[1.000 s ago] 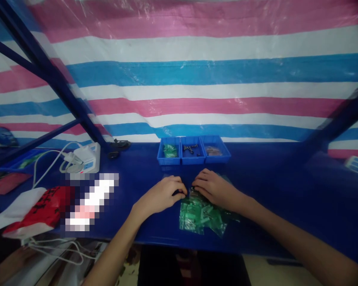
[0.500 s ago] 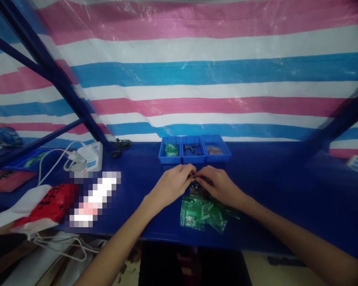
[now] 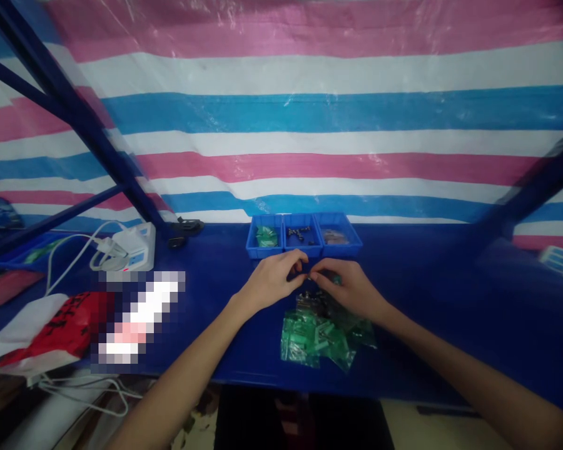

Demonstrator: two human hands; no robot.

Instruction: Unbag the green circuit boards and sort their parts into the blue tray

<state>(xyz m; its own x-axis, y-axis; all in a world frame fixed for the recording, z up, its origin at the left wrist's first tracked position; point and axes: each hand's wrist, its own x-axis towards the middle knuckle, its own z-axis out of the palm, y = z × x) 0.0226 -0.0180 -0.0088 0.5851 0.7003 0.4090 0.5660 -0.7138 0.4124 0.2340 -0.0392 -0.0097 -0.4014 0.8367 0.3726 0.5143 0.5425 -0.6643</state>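
Observation:
My left hand and my right hand meet fingertip to fingertip above the blue table, just in front of three joined blue bins. Both hands are closed in a pinch on something tiny between them, too small to name. Below my right hand lie small dark metal parts, partly covered by it. Nearer the table's front edge is a pile of green plastic bags. Green bags fill the left bin, dark small parts the middle one, brownish pieces the right one.
To the left are a white power strip with cables, a red and white bag and a blurred-out white item. Black objects lie behind them. Blue frame bars rise at both sides before a striped sheet.
My left fingers have opened out somewhat, with a wider gap between forefinger and thumb. My right hand has shifted slightly right. The camera view has shifted a little.

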